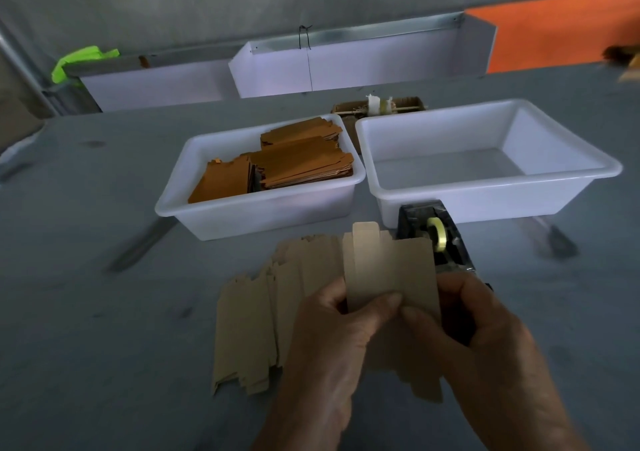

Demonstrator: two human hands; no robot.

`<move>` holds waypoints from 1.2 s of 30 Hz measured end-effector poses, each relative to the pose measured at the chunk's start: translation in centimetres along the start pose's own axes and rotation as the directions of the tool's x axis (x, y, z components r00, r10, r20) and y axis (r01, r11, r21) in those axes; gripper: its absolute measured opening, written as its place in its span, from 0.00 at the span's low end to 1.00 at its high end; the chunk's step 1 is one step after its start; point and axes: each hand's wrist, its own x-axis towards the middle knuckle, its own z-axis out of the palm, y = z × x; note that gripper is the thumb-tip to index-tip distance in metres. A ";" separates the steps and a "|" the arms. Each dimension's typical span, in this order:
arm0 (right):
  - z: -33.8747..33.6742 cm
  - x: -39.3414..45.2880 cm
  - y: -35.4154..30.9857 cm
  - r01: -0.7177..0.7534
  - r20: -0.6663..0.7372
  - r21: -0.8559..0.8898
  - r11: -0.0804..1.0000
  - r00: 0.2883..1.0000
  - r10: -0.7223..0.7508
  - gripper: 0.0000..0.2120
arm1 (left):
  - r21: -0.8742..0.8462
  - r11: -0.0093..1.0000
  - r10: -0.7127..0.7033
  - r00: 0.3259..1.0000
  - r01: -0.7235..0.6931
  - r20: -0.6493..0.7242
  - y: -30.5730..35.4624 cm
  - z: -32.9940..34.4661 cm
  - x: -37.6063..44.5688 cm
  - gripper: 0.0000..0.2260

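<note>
One flat carton blank (391, 270), likely light and flimsy: left hand (332, 346) and right hand (485, 343) are pinching its lower half.

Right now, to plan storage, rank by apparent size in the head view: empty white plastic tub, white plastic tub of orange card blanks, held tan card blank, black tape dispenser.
1. empty white plastic tub
2. white plastic tub of orange card blanks
3. tan card blank, flattered by nearness
4. black tape dispenser, partly hidden
</note>
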 end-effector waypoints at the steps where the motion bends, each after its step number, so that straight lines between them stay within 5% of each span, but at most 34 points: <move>1: 0.0 0.0 0.1 0.017 -0.006 -0.040 0.999 1.000 -0.018 0.09 | -0.002 1.000 0.001 1.000 -0.001 0.003 0.0 -0.1 0.0 0.06; 8: 0.4 -0.6 -0.1 0.099 -0.040 -0.001 0.995 0.994 -0.099 0.16 | 0.042 0.999 0.014 1.000 -0.013 -0.007 0.2 0.0 0.0 0.05; 11: 1.0 -1.2 -0.2 0.241 -0.081 -0.027 0.970 0.967 -0.243 0.14 | 0.038 0.999 -0.006 1.000 0.007 -0.026 0.5 0.2 -0.4 0.04; 17: 1.4 -1.3 -0.7 0.327 -0.063 -0.083 0.941 0.941 -0.332 0.17 | 0.013 1.000 0.000 0.993 -0.002 0.121 1.3 0.3 -1.1 0.04; 21: 1.3 -0.8 -0.4 0.376 -0.072 -0.164 0.912 0.918 -0.391 0.17 | 0.077 0.988 0.120 0.977 -0.135 0.174 1.6 0.1 -1.5 0.12; 24: 0.9 -0.4 -0.3 0.381 -0.026 -0.153 0.912 0.921 -0.389 0.18 | 0.157 0.964 0.183 0.966 -0.213 0.185 1.8 0.1 -1.5 0.10; 30: -0.4 0.2 -0.4 0.094 -0.003 0.070 0.993 0.996 -0.094 0.20 | 0.168 0.980 0.063 0.972 -0.103 0.228 2.1 -0.8 -1.1 0.07; 33: -1.0 0.8 -0.4 -0.193 0.292 0.368 0.909 0.953 0.084 0.23 | 0.157 0.987 -0.017 0.948 -0.035 0.318 2.2 -0.7 -1.1 0.10; 36: -1.1 1.3 -0.8 -0.307 0.323 0.458 0.834 0.932 0.165 0.16 | 0.172 0.985 -0.054 0.939 -0.005 0.338 2.4 -0.6 -1.2 0.09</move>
